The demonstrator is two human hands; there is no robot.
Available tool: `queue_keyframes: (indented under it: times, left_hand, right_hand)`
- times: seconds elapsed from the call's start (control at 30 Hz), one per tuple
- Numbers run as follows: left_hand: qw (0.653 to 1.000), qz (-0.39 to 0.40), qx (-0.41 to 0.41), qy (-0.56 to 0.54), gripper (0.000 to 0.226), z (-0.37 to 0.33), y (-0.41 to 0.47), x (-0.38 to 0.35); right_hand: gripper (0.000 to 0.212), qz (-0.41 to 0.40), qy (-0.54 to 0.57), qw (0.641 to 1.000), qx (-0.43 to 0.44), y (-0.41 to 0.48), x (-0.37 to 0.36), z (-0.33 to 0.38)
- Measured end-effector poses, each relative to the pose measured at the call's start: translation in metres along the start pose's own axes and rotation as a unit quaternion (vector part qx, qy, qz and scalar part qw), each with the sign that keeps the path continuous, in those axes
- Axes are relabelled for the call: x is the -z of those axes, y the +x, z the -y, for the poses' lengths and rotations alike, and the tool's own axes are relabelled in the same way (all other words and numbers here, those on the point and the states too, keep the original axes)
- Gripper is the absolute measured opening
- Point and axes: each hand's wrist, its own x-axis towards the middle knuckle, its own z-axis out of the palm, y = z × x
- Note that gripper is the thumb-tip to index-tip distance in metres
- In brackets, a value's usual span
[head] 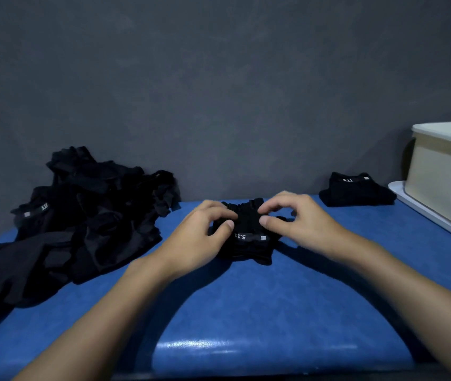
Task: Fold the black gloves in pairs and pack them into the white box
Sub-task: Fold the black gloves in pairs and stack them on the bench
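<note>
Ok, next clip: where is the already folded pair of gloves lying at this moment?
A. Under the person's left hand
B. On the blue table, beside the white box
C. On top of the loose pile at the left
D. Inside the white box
B: the folded pair lies on the blue table, just left of the white box, apart from the loose pile.

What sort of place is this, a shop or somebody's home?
Hard to say, but it looks like a plain packing or sorting station: a blue padded table against a bare grey wall, a heap of unsorted black gloves, and a white box at the side.
</note>
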Motion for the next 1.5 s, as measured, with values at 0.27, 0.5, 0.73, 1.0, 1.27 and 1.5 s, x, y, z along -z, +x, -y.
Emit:
queue_keyframes:
  times: [0.27,0.5,0.73,1.0,1.27,1.5]
  left_hand:
    - [0.991,0.078,-0.07,0.084,0.032,0.004,-0.012,0.017]
    - [0.992,0.07,-0.071,0.074,0.021,0.001,-0.014,0.014]
    - [0.998,0.028,-0.018,0.049,0.034,-0.005,0.001,0.0]
    - [0.973,0.14,0.011,0.183,0.052,-0.004,0.002,-0.014]
    - [0.963,0.152,0.021,0.22,0.056,0.003,-0.001,-0.017]
    - [0.965,0.147,0.021,0.214,0.057,0.003,-0.001,-0.018]
  right_hand:
    - [0.015,0.085,-0.044,0.995,0.014,-0.021,0.001,0.006]
    - [0.008,0.088,-0.049,0.995,0.02,-0.022,0.0,0.006]
    - [0.014,-0.04,-0.007,0.997,-0.068,-0.003,0.002,-0.019]
    - [0.017,-0.018,-0.033,0.99,-0.132,0.003,-0.003,-0.033]
    - [0.023,-0.072,-0.07,0.986,-0.132,0.011,-0.005,-0.031]
    - [0.024,-0.074,-0.041,0.989,-0.12,0.018,-0.009,-0.023]
